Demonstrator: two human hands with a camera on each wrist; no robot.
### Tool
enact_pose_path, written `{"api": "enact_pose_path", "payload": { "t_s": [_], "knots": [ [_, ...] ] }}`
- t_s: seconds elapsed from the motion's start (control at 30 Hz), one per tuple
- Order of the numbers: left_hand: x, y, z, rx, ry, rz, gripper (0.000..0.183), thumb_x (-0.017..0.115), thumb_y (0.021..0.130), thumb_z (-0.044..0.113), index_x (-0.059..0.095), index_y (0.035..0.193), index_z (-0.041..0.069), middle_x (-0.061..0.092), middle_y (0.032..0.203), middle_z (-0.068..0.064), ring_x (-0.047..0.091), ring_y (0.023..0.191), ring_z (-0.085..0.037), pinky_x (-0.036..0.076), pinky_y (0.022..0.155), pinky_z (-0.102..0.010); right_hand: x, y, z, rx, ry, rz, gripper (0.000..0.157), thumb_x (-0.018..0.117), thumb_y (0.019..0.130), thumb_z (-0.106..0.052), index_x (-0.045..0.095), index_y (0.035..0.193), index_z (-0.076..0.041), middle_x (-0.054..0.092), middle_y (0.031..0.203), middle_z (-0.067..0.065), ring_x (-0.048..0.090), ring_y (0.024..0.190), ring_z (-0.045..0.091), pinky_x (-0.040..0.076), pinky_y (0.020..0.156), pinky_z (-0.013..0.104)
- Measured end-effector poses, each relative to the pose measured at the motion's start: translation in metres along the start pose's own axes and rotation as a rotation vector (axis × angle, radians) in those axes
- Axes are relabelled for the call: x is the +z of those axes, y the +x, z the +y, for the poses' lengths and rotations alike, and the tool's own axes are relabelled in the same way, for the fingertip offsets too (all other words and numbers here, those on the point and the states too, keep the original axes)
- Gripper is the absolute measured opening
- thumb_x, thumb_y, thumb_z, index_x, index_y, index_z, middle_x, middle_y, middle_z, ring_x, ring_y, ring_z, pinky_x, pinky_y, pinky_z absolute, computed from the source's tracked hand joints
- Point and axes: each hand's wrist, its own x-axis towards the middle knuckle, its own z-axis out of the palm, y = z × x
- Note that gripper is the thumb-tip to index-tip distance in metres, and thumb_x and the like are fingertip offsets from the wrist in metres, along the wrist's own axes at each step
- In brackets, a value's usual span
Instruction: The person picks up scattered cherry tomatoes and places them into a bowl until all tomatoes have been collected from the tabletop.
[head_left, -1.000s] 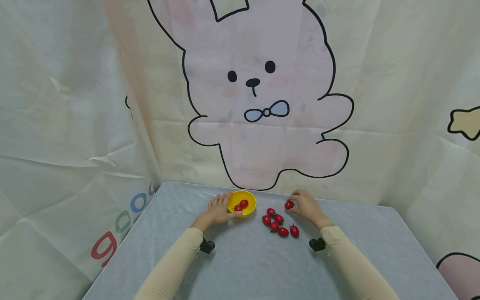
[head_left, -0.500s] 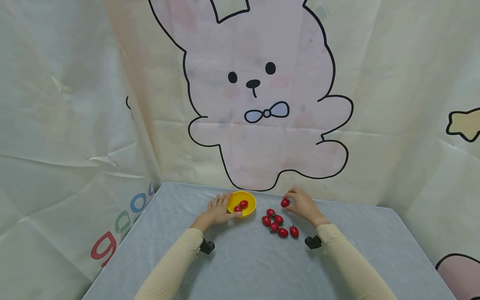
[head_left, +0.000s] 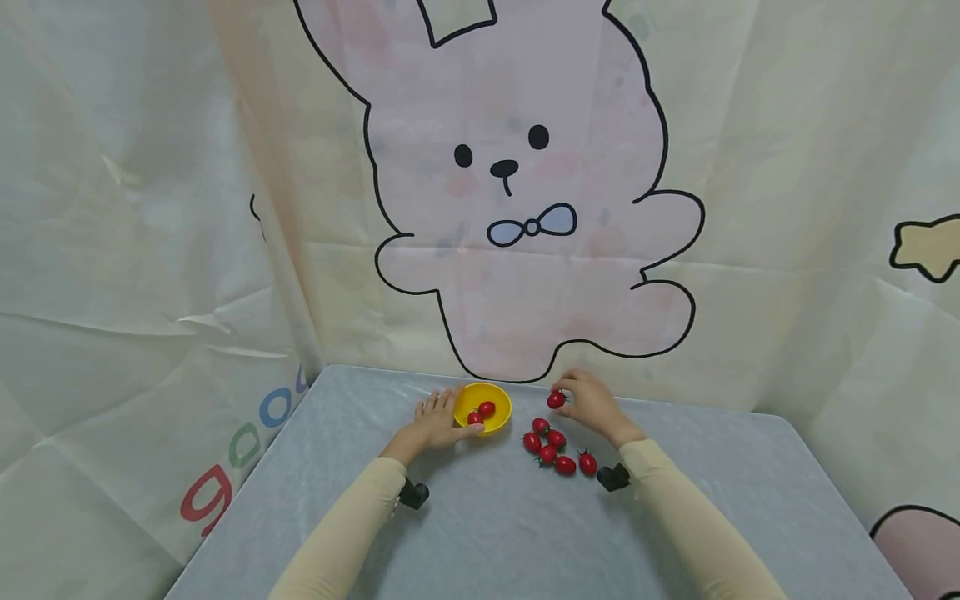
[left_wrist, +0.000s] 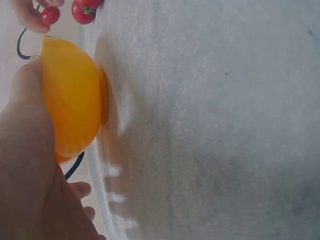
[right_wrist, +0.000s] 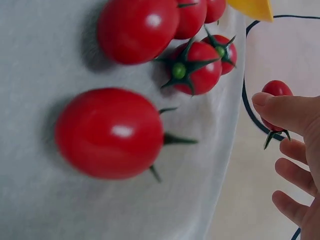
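A yellow bowl [head_left: 501, 422] with two cherry tomatoes [head_left: 487, 409] inside stands near the table's far edge. My left hand [head_left: 433, 423] rests against its left side, thumb along the near rim and the other fingers spread. The left wrist view shows the bowl's outer wall [left_wrist: 75, 95] beside the thumb. Just right of the bowl, above the table, my right hand [head_left: 596, 408] pinches one cherry tomato [head_left: 556, 400] between thumb and fingers. In the right wrist view that tomato [right_wrist: 278, 89] hangs with its green stem end down, while the remaining fingers are loosely spread.
Several loose cherry tomatoes [head_left: 548, 454] lie on the grey-covered table [head_left: 495, 533] between the bowl and my right forearm; one [head_left: 588, 462] sits slightly apart. A cloth backdrop [head_left: 787, 333] with a cartoon figure rises right behind the table's far edge.
My right hand has moved left and slightly away from me, carrying the pinched cherry tomato closer to the bowl. The left hand and the bowl have stayed in place.
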Motion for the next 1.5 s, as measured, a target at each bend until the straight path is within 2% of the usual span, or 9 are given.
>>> {"api": "enact_pose_path", "payload": {
  "t_s": [0.27,0.4,0.6,1.03,1.3,1.5],
  "knots": [
    [-0.003,-0.003,0.001,0.020,-0.021,0.007,0.103,0.049,0.084,0.078,0.008,0.160,0.022,0.018,0.166,-0.016,0.012,0.153,-0.043,0.004,0.123,-0.064,-0.004,0.010,-0.017,-0.031,-0.002,-0.019,0.034,0.083,0.081,-0.023,0.073,0.113,-0.014,0.063,0.123,0.010,0.057,0.113,0.029,0.050,0.101,0.049],
    [-0.001,0.000,0.000,0.004,-0.017,-0.007,0.103,0.050,0.084,0.078,0.005,0.161,0.025,0.016,0.167,-0.014,0.010,0.154,-0.041,0.003,0.123,-0.063,-0.003,0.014,-0.025,-0.035,0.005,-0.030,0.037,0.082,0.081,-0.023,0.073,0.116,-0.013,0.062,0.126,0.010,0.056,0.116,0.030,0.050,0.102,0.049],
    [-0.001,0.001,0.001,-0.013,-0.034,-0.015,0.103,0.052,0.084,0.077,0.005,0.160,0.027,0.016,0.167,-0.013,0.009,0.155,-0.040,0.002,0.124,-0.062,-0.001,0.021,-0.038,-0.065,-0.001,-0.024,0.033,0.083,0.081,-0.025,0.073,0.112,-0.016,0.063,0.124,0.008,0.058,0.113,0.028,0.051,0.101,0.046],
    [-0.004,-0.004,0.004,0.010,-0.027,0.009,0.100,0.050,0.086,0.076,0.009,0.160,0.022,0.021,0.165,-0.016,0.015,0.152,-0.043,0.006,0.122,-0.065,0.008,0.033,-0.064,-0.103,0.001,-0.047,0.035,0.082,0.081,-0.031,0.073,0.113,-0.020,0.063,0.125,0.005,0.059,0.113,0.025,0.053,0.100,0.043],
    [-0.006,-0.005,0.004,0.019,-0.020,0.013,0.101,0.051,0.085,0.075,0.011,0.160,0.021,0.024,0.164,-0.017,0.018,0.151,-0.044,0.009,0.121,-0.066,0.012,0.039,-0.079,-0.164,-0.001,-0.045,0.034,0.082,0.082,-0.026,0.073,0.113,-0.017,0.064,0.124,0.007,0.059,0.111,0.026,0.054,0.098,0.043],
    [-0.006,-0.006,0.004,0.033,-0.018,0.016,0.101,0.050,0.085,0.076,0.010,0.160,0.021,0.024,0.164,-0.017,0.017,0.151,-0.045,0.009,0.121,-0.066,0.018,0.040,-0.085,-0.175,-0.001,-0.058,0.034,0.082,0.081,-0.026,0.074,0.113,-0.015,0.064,0.123,0.007,0.058,0.110,0.027,0.053,0.098,0.043]
  ]
}}
